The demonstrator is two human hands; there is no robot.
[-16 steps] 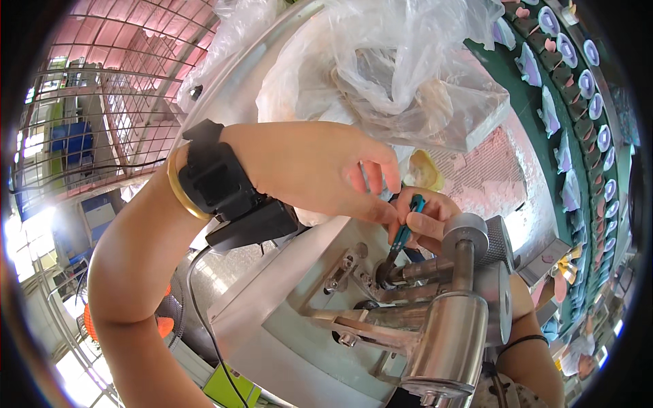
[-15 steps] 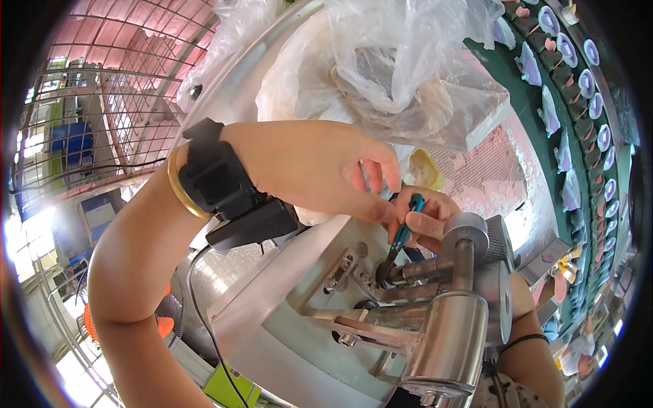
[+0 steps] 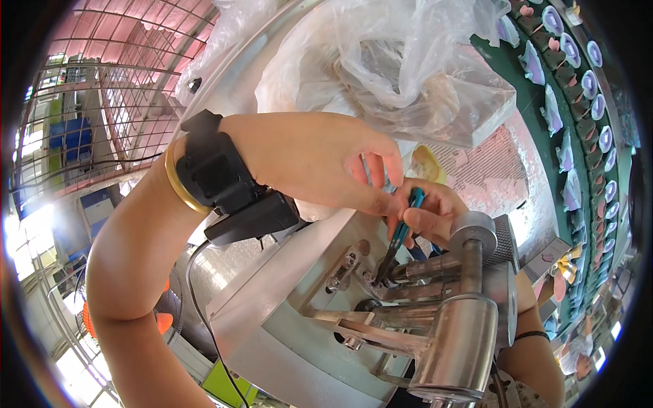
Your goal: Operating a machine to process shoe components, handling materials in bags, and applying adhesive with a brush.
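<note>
My right hand (image 3: pixel 435 216) grips a thin dark tool with a teal handle (image 3: pixel 403 234). Its tip pokes down into a small slot on the grey metal machine (image 3: pixel 286 319). My left hand (image 3: pixel 326 163) reaches across from the left, wearing a black wrist device (image 3: pixel 228 183) and a gold bangle. Its bent fingers hover over the tool's upper end, with the thumb tip against it; whether they pinch anything is hidden. A shiny steel cylinder and lever (image 3: pixel 456 340) stand just below and right of the tool.
Crumpled clear plastic bags (image 3: pixel 408 75) lie behind the hands. A green board (image 3: pixel 544 129) with rows of small pale pieces curves along the right. A wire mesh guard (image 3: pixel 102 115) is at the left, and a black cable (image 3: pixel 204 319) hangs beside the machine.
</note>
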